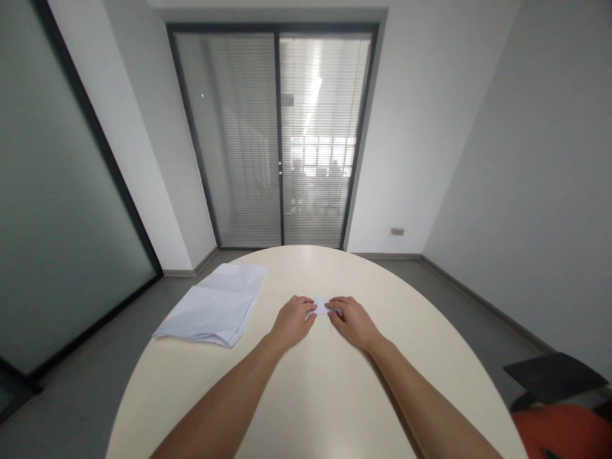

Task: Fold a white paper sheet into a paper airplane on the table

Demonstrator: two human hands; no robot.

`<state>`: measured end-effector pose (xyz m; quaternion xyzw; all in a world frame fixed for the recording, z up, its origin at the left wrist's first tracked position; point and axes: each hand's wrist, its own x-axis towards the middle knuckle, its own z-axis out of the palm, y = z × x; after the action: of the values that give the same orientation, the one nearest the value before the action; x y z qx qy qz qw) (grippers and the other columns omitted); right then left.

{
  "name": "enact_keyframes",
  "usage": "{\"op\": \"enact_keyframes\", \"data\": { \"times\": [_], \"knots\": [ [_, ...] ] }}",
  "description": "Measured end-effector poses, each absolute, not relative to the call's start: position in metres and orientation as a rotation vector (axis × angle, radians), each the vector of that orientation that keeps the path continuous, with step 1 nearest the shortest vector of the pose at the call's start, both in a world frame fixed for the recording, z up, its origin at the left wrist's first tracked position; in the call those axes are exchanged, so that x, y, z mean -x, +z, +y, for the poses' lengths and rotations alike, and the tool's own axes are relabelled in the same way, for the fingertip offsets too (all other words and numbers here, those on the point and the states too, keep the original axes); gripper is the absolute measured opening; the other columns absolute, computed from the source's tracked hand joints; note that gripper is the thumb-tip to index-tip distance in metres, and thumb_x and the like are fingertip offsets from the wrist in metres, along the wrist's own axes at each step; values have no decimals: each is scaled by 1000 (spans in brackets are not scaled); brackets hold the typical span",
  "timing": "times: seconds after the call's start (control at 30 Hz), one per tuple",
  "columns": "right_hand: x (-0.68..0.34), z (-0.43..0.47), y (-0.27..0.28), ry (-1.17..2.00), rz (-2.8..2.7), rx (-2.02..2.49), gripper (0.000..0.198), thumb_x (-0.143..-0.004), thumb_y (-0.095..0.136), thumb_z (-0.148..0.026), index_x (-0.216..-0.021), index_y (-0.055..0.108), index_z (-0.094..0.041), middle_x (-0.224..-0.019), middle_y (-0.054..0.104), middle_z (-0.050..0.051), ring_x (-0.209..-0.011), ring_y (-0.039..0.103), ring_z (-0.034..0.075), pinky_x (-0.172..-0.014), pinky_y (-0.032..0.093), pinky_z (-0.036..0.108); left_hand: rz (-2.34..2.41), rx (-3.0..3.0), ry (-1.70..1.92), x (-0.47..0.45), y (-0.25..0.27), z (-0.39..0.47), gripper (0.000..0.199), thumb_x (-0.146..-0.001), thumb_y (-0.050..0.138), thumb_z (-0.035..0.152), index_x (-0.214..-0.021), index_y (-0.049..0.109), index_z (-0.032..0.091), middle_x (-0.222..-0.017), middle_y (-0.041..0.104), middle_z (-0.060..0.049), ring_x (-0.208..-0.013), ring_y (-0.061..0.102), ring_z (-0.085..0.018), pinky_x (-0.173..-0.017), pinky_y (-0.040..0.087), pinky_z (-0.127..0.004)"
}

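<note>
Twelve o'clock: I see the left hand (pixel 293 322) and right hand (pixel 352 321) pinching paper (pixel 320 305), seemingly mid-fold; next, creasing would want steady pressure.

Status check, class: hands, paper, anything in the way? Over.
Left hand, right hand: both holding small white paper. Paper partly covered by hands. Paper stack at left, seemingly out of the way.

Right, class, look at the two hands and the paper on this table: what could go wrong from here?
1. The small white paper is between the left hand and right hand; uneven pulling might crease or tear it.
2. Fingers cover its ends, so a misalignment there could go unnoticed.
3. The larger sheets lie by the table's left edge and might slide off if bumped.
</note>
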<state>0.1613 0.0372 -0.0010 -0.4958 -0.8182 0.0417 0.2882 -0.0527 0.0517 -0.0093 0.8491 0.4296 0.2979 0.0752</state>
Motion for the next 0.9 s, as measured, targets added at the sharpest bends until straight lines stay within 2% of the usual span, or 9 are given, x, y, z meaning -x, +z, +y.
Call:
{"op": "enact_keyframes", "data": {
  "times": [0.17, 0.37, 0.9],
  "knots": [
    [-159, 32, 3, 98, -2201, 1317, 28, -89, 60, -31, -113, 73, -24, -109, 70, 8, -100, 62, 24, -91, 49, 38, 1250, -2546, 893, 53, -6, 50, 22, -92, 59, 22, -110, 72, 22, -110, 71, -4, -105, 59, -21, -96, 48, -35],
    [-158, 31, 5, 123, -2241, 1249, 30, -92, 58, -31, -118, 71, -26, -119, 70, 6, -108, 60, 26, -97, 47, 41, 1208, -2554, 886, 53, -2, 48, 20, -93, 60, 24, -109, 72, 22, -107, 72, -3, -101, 59, -21, -93, 48, -34],
    [-155, 30, 11, 141, -2275, 1211, 28, -97, 51, -32, -116, 70, -25, -115, 72, 5, -102, 63, 23, -94, 45, 38, 1142, -2560, 913, 54, -6, 49, 22, -92, 60, 22, -112, 69, 24, -111, 69, -2, -103, 58, -20, -95, 47, -32]
  ]
}}
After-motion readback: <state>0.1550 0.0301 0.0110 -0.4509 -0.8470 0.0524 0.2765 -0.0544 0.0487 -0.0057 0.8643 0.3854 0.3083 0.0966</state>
